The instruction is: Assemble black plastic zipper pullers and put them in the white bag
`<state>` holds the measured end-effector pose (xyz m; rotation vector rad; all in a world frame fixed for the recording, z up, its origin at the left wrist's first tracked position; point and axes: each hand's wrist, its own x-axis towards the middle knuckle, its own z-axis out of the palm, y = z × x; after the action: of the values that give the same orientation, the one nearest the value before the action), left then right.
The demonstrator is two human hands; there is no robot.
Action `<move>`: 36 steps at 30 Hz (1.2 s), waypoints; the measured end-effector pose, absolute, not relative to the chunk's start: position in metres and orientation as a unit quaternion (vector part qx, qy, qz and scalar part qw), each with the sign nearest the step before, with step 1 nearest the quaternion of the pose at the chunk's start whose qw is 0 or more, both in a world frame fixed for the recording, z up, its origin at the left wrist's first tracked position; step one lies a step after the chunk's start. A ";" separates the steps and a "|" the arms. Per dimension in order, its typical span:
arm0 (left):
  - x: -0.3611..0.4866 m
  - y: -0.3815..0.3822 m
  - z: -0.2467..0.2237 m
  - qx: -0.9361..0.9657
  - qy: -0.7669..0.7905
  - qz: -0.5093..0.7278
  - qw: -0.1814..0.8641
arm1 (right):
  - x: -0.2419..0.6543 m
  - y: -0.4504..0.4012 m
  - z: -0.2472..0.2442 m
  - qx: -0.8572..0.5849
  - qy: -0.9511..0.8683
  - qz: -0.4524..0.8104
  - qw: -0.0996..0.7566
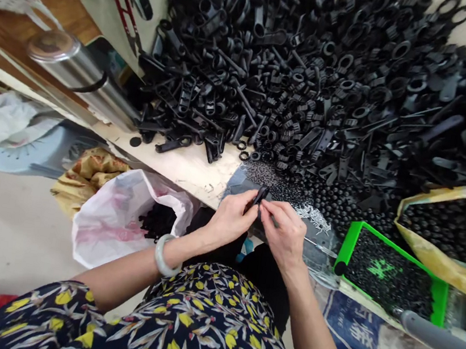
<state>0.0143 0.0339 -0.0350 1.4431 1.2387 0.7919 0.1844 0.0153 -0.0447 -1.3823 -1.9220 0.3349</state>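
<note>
Between the thumb and fingers of my left hand is a small black plastic part, held up over the table's front edge. My right hand is closed in a pinch, its fingertips against the lower end of that part. What those fingertips grip is too small to make out. A thin metal rod sticks out to the right of my right hand; whether the hand holds it I cannot tell. Just beyond my hands lie small silver pins and small round black pieces on a dark cloth.
A large heap of black plastic parts covers the table. To the right stand a green tray of tiny black pieces and a yellow-edged bag. A steel flask is at left, above an open white bag holding black parts.
</note>
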 end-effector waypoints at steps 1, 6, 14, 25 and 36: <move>0.017 0.041 -0.037 0.661 0.515 0.321 0.441 | 0.187 0.021 -0.046 -0.545 -0.745 0.120 0.366; 0.019 0.055 -0.049 0.839 0.481 0.197 0.161 | 0.201 0.020 -0.050 -0.571 -0.713 0.138 0.384; 0.009 0.058 -0.042 0.757 0.508 0.345 0.224 | 0.208 0.001 -0.048 -0.586 -0.566 0.262 0.517; 0.051 0.024 -0.005 0.271 0.413 0.436 0.753 | 0.179 0.005 -0.031 -0.475 -0.240 0.572 0.625; 0.040 -0.016 -0.025 0.408 0.499 0.456 0.613 | 0.127 -0.043 -0.045 -0.553 -0.302 0.472 0.617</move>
<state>0.0403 -0.0155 -0.0249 0.9417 1.1506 1.0511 0.1266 -0.0432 -0.0445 -1.2737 -0.6957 1.0860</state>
